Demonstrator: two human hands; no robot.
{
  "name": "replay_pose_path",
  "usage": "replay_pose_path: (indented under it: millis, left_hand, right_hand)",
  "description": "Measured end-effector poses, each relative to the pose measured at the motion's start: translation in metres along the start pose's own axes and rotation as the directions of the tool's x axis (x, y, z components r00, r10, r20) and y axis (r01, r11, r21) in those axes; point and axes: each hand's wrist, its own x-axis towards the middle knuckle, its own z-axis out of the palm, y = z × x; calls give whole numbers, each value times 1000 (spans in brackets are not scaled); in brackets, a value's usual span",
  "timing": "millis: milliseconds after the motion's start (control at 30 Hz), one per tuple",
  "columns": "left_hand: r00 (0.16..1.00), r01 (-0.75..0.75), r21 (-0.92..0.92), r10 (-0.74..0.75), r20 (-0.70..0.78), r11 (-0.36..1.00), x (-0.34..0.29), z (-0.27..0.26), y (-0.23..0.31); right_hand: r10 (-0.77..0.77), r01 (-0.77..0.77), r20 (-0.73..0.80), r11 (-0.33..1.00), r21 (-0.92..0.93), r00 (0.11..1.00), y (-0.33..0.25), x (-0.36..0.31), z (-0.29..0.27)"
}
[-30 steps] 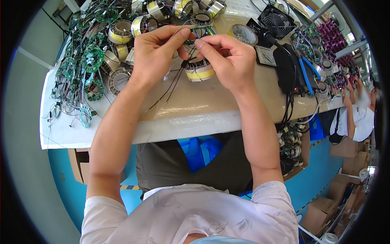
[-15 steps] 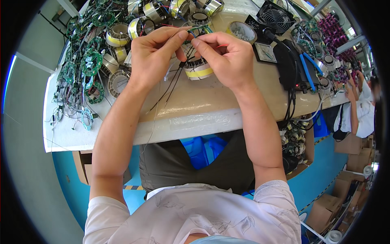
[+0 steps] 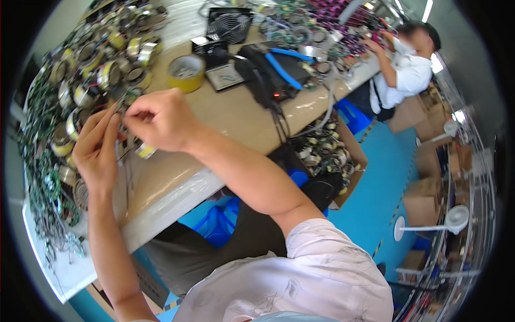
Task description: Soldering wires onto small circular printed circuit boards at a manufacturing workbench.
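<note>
My left hand (image 3: 99, 147) pinches the edge of a small green circuit board (image 3: 129, 96) with thin wires, above the table's left part. Close beside it, my right hand (image 3: 163, 121) is closed in a pinch at the same board. Its fingertips hide what lies between them, and the board is partly covered. Dark wires (image 3: 127, 174) hang down below the hands to the tabletop. Just under my right hand stands a metal motor coil ring (image 3: 145, 151) with a yellow band, mostly hidden.
Coil rings (image 3: 110, 75) and green circuit boards (image 3: 40, 134) are heaped at the left. Behind my right hand are a yellow tape roll (image 3: 186, 74), a black fan (image 3: 229, 26) and blue-handled pliers (image 3: 284, 70). A co-worker (image 3: 405, 67) sits at the far right.
The view has swung to the right, so the table and both hands appear farther left. More of the co-worker and the floor shows. Both hands stay together at the board.
</note>
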Motion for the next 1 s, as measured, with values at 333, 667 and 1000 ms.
replay_pose_path:
  millis: [333, 667, 1000]
  left_hand:
    - [963, 256, -147, -265, -43, 955, 0, 5, 4]
    - [925, 333, -137, -352, -146, 933, -1, 5, 5]
    - [919, 345, -322, -388, -76, 882, 1, 18, 16]
  right_hand:
    - [54, -59, 124, 997, 39, 991, -7, 0, -9]
    - [451, -511, 241, 775, 372, 860, -13, 5, -11]
    - [415, -408, 14, 888, 210, 910, -19, 1, -9]
